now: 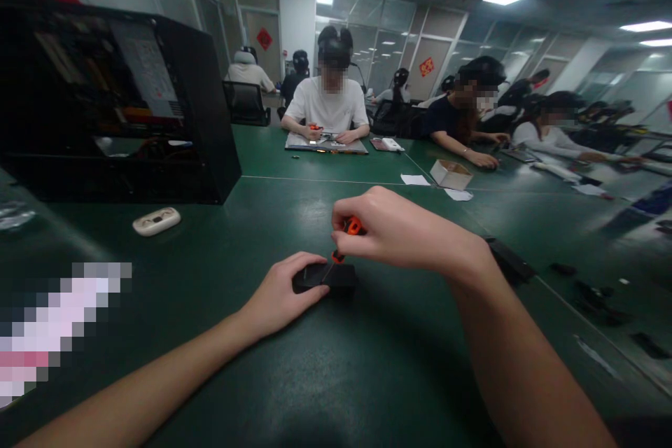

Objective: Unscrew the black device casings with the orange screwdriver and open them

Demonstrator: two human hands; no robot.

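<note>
A small black box-shaped part (342, 281) rests on the green tabletop in front of me. My left hand (294, 283) grips its left end, thumb on the near side and fingers on the far side. Above it, my right hand (381, 231) is closed around the orange and black handle of a screwdriver (339, 257). The screwdriver points down and left, its thin shaft meeting the top of the black part near my left fingertips. Whether its tip sits in a screw is too small to tell.
A large open black computer case (202, 105) stands at left, with a white oval case (156, 221) before it. A small open box (451, 173) and papers lie ahead right. Black parts (598, 301) lie at right. Across the table (294, 189), a person in white (325, 108) works.
</note>
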